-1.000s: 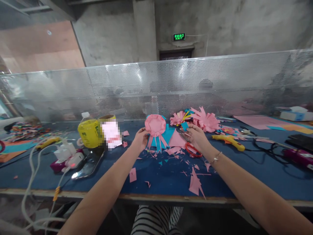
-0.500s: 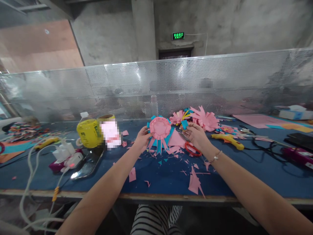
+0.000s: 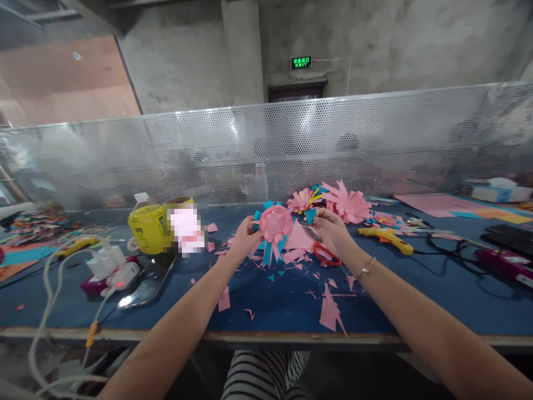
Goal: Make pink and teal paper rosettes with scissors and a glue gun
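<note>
A pink and blue paper rosette with strips hanging from its lower edge is gripped at its left side by my left hand. My right hand pinches a small blue paper piece between thumb and fingers, to the right of the rosette. Red-handled scissors lie on the table just below my right hand. Behind my hands rest a large pink paper flower and a smaller pink and yellow one.
Pink scraps litter the blue table. On the right lies a yellow glue gun. At the left are a yellow-labelled bottle, a tape roll, a phone and a power strip with white cables. A perforated metal screen stands behind.
The rosette has turned and tilted in my left hand, so more blue strips show around and below it. My right hand with the blue piece has shifted slightly left.
</note>
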Available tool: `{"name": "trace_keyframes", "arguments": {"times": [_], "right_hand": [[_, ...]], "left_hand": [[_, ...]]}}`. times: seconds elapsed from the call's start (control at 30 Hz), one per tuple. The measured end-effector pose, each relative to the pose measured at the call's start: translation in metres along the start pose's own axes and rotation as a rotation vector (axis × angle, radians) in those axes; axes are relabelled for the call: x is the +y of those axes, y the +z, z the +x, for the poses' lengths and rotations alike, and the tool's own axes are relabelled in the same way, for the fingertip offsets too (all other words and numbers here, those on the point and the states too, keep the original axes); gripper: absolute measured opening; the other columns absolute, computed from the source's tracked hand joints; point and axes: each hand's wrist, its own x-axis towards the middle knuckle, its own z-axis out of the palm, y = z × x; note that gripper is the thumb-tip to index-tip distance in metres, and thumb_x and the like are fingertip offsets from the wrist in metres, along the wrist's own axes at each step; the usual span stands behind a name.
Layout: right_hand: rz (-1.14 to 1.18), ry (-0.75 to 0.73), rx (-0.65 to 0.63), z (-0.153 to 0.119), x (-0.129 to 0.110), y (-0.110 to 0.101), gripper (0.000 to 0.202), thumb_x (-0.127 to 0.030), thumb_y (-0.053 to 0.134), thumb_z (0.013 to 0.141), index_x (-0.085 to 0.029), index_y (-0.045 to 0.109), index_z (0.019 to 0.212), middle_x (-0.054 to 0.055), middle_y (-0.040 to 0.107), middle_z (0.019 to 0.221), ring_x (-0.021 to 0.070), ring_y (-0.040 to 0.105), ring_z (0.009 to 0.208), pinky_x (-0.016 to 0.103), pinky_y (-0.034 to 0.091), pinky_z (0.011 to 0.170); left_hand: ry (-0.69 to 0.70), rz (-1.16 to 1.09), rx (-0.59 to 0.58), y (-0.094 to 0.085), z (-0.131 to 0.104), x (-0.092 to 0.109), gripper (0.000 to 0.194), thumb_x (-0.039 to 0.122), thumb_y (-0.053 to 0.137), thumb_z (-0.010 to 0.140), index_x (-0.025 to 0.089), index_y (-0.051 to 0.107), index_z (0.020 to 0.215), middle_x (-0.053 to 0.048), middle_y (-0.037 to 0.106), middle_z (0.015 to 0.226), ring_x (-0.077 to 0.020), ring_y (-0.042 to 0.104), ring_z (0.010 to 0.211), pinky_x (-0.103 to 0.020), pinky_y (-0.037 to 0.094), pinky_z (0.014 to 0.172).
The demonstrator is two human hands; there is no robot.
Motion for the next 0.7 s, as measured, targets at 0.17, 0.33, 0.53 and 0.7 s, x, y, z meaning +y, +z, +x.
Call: {"name": "trace_keyframes", "arguments": {"times": [0.17,0.33,0.53,0.7], "right_hand": [[0.007,0.048,-0.039,-0.002,0.002,0.001,0.012,-0.020,0.068,0.056,-0.022,0.058,0.062,-0.005,0.054,0.066,0.0077,0.050,0.063,0.024,0.040,0.065],[0.008,0.067,-0.022,0.000,0.004,0.000,0.014,-0.020,0.068,0.055,-0.022,0.057,0.062,-0.005,0.053,0.066,0.0077,0.050,0.065,0.023,0.041,0.066],[-0.030,0.057,-0.003,-0.001,0.001,0.002,0.015,-0.022,0.069,0.055,-0.021,0.056,0.062,-0.005,0.055,0.066,0.0079,0.050,0.064,0.024,0.041,0.066],[0.019,0.091,-0.014,-0.005,-0.007,0.007,0.017,-0.021,0.069,0.055,-0.022,0.056,0.065,-0.004,0.057,0.070,0.0087,0.052,0.066,0.026,0.043,0.069]], "left_hand": [[-0.026,0.257,-0.015,-0.001,-0.001,-0.006,0.037,0.024,0.058,0.062,0.016,0.044,0.095,0.000,0.056,0.077,-0.0114,0.053,0.068,-0.025,0.043,0.062],[-0.018,0.381,-0.127,-0.002,-0.006,-0.008,0.056,0.016,0.064,0.053,0.017,0.040,0.104,-0.003,0.051,0.091,-0.0136,0.050,0.084,-0.023,0.042,0.065],[0.021,0.348,-0.139,0.000,-0.006,-0.010,0.053,0.005,0.051,0.055,0.018,0.041,0.105,-0.002,0.055,0.089,-0.0138,0.054,0.085,-0.025,0.043,0.070],[0.063,0.347,0.011,0.000,-0.006,0.003,0.025,0.010,0.054,0.060,0.019,0.053,0.083,-0.001,0.060,0.075,-0.0159,0.058,0.079,-0.028,0.042,0.074]]}}
